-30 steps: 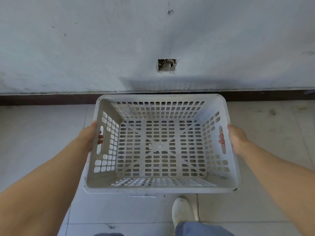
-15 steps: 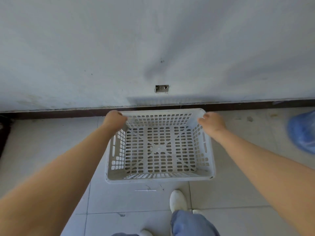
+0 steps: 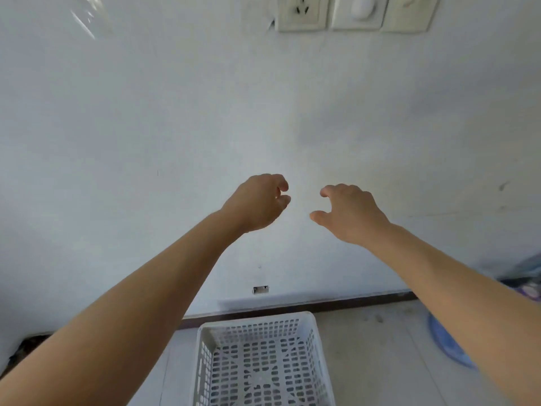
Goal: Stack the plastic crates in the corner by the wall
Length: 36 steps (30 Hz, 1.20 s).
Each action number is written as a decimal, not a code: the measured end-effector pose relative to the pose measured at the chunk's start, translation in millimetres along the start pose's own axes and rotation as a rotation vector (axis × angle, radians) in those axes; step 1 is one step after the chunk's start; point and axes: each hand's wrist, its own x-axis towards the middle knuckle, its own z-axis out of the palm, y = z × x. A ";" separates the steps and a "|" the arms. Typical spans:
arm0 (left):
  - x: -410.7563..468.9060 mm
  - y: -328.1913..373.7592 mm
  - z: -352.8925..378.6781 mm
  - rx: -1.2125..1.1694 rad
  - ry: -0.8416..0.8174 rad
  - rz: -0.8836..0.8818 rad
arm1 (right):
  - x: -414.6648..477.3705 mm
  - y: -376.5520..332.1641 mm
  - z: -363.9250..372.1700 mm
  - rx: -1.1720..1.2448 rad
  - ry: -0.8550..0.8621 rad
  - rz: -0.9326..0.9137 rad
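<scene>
A white perforated plastic crate [image 3: 260, 326] stands on the tiled floor against the wall's dark skirting, at the bottom middle of the head view; its near end is cut off by the frame edge. My left hand [image 3: 257, 202] and my right hand [image 3: 348, 213] are raised well above the crate, in front of the pale wall. Both hold nothing, with fingers loosely curled and apart. Only this one crate shows.
Wall sockets and switches [image 3: 351, 13] sit at the top. A small hole [image 3: 260, 289] marks the wall just above the skirting. A blue round object [image 3: 448, 344] lies on the floor at right, and something dark [image 3: 26, 347] sits at the left floor edge.
Both hands let go of the crate, which now rests on the floor by the wall. The hands rose and the view tilted up toward the wall.
</scene>
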 end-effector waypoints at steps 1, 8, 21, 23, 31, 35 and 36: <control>-3.0 14.8 -20.3 0.040 0.026 0.054 | -5.5 -2.9 -25.3 -0.040 0.048 0.001; -44.6 93.0 -121.3 0.242 0.193 0.410 | -82.1 -33.1 -156.8 -0.233 0.373 0.117; -157.9 216.3 -181.8 0.200 0.304 0.965 | -282.8 -88.1 -270.3 -0.461 0.676 0.564; -180.6 241.8 -179.3 0.148 0.302 1.043 | -322.1 -91.9 -281.7 -0.481 0.715 0.631; -306.4 358.4 -135.1 -0.075 0.213 1.419 | -511.1 -98.5 -303.3 -0.627 0.804 0.999; -399.6 421.2 -98.7 -0.223 0.182 1.595 | -626.8 -104.9 -306.0 -0.738 0.773 1.245; -426.5 435.5 -89.8 -0.258 0.163 1.634 | -657.2 -107.8 -305.6 -0.761 0.766 1.301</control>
